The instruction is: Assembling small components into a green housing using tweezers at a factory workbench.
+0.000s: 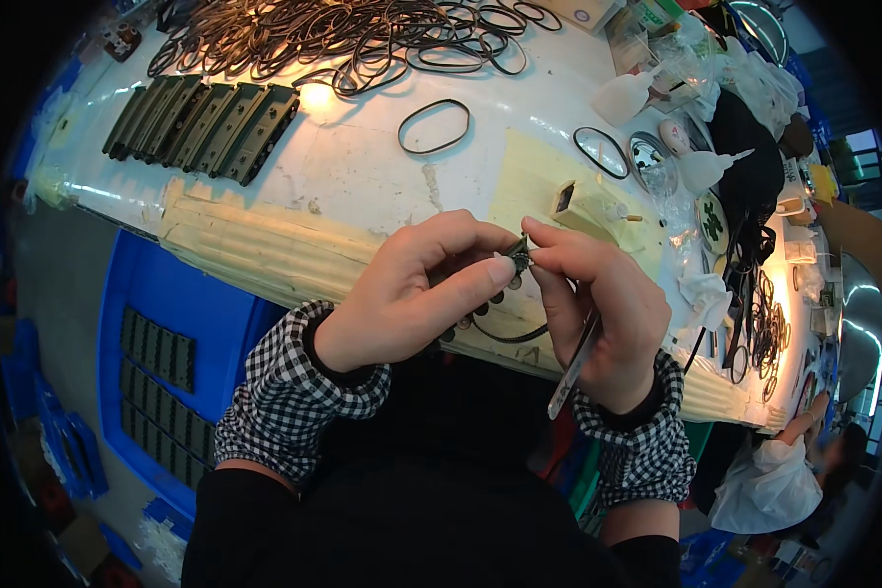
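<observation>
Above the table's front edge, my left hand (pixel 402 289) and my right hand (pixel 606 309) meet at the fingertips. Between them they pinch a small dark green part (pixel 521 257) with little round wheels along it; the fingers hide most of it. A dark rubber loop (pixel 513 338) hangs below the fingers, and I cannot tell whether it is fitted on the part. Metal tweezers (pixel 573 365) lie in my right palm, pointing down toward me. Both hands are closed.
Dark green long parts (pixel 201 127) stand in a row at the left. A heap of dark rubber loops (pixel 363 39) lies behind, with single loops (pixel 433 127) nearer. A blue bin (pixel 118 392) holds more green parts. White squeeze bottles (pixel 708 170) stand right; another person's hand (pixel 807 419) shows beyond.
</observation>
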### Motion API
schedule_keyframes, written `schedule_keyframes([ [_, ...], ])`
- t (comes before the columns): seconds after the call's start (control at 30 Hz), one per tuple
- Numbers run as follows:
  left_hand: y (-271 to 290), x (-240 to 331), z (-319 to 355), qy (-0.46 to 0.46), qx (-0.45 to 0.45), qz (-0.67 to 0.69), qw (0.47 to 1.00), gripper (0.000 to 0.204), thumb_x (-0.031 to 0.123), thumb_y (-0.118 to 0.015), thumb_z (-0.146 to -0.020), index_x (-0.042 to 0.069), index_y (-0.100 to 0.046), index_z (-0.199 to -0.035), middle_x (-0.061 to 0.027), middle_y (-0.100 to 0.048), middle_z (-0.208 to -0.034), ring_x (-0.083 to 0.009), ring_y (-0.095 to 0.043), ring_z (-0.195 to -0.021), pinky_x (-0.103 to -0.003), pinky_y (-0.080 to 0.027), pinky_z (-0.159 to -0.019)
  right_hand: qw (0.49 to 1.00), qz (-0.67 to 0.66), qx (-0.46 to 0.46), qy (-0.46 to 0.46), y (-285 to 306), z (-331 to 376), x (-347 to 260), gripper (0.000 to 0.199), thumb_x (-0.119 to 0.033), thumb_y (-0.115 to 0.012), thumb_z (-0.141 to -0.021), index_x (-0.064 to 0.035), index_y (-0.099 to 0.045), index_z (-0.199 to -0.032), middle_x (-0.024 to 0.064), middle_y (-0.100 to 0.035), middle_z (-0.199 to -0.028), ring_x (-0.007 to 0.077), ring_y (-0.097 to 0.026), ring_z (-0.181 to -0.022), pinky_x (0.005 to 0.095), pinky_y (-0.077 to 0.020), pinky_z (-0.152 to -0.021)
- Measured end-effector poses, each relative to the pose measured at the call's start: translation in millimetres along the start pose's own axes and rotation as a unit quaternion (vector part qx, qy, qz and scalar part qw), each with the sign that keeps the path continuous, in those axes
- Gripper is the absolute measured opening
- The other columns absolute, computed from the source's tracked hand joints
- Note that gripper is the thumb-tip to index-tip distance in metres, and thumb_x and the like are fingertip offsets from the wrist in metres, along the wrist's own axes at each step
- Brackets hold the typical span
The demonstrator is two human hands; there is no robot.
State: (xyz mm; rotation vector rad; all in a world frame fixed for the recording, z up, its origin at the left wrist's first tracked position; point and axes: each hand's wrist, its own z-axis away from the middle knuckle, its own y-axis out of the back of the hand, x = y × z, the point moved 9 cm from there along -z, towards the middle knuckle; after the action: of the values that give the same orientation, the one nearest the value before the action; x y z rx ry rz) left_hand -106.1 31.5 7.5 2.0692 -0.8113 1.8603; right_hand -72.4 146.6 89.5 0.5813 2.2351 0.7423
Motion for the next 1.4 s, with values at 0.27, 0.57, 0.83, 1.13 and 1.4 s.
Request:
schedule_keyframes([
  [0.27, 3, -1, 2, -0.003, 0.047, -0.012, 0.999, 0.028, 0.018, -0.06, -0.097, -0.005, -0.06, -0.112, -0.0026, -0.062, -0.085, -0.0039, -0.055, -0.074, -0.021, -0.045, -0.064, 0.999, 0.003, 0.018, 0.036, -3, -2, -5, 0.018, 0.004, -0.07, -0.078, -0.0015, -0.063, -0.095, 0.0161, -0.071, -0.1, 0.0257, -0.067, -0.071, 0.0323, -0.0533, -0.065],
  [0.57, 6, -6, 0, 0.009, 0.081, 0.04, 0.996, 0.032, 0.019, -0.059, -0.097, -0.005, -0.058, -0.118, -0.0051, -0.062, -0.093, -0.0072, -0.058, -0.083, -0.023, -0.048, -0.074, 0.995, -0.055, 0.077, -0.035, -3, 1, 8, 0.018, 0.003, -0.07, -0.08, -0.0012, -0.067, -0.097, 0.0146, -0.072, -0.098, 0.0254, -0.069, -0.077, 0.0321, -0.0546, -0.068],
  [0.83, 7, -9, 1, 0.028, 0.078, 0.054, 0.995, 0.036, 0.019, -0.06, -0.097, -0.005, -0.056, -0.123, -0.0063, -0.064, -0.097, -0.008, -0.059, -0.086, -0.023, -0.049, -0.078, 0.989, -0.103, 0.078, -0.076, -5, 0, 19, 0.016, 0.001, -0.069, -0.083, -0.0018, -0.068, -0.098, 0.0127, -0.071, -0.092, 0.0231, -0.07, -0.075, 0.0298, -0.0547, -0.064],
  [1.13, 4, -8, -1, 0.056, 0.051, 0.033, 0.997, 0.034, 0.018, -0.059, -0.098, -0.007, -0.055, -0.121, -0.0098, -0.066, -0.104, -0.009, -0.062, -0.09, -0.024, -0.051, -0.08, 0.99, -0.1, 0.061, -0.081, -9, 3, 23, 0.015, 0.001, -0.068, -0.085, -0.002, -0.067, -0.099, 0.0125, -0.071, -0.091, 0.0235, -0.07, -0.077, 0.0299, -0.0552, -0.065],
  [1.4, 5, -8, -1, 0.041, 0.049, 0.056, 0.996, 0.034, 0.017, -0.06, -0.097, -0.007, -0.055, -0.121, -0.0115, -0.066, -0.109, -0.0123, -0.064, -0.097, -0.027, -0.052, -0.086, 0.99, -0.113, 0.054, -0.069, -10, 1, 22, 0.014, 0.001, -0.067, -0.086, -0.0022, -0.066, -0.1, 0.0121, -0.071, -0.092, 0.023, -0.071, -0.078, 0.0294, -0.0559, -0.066],
])
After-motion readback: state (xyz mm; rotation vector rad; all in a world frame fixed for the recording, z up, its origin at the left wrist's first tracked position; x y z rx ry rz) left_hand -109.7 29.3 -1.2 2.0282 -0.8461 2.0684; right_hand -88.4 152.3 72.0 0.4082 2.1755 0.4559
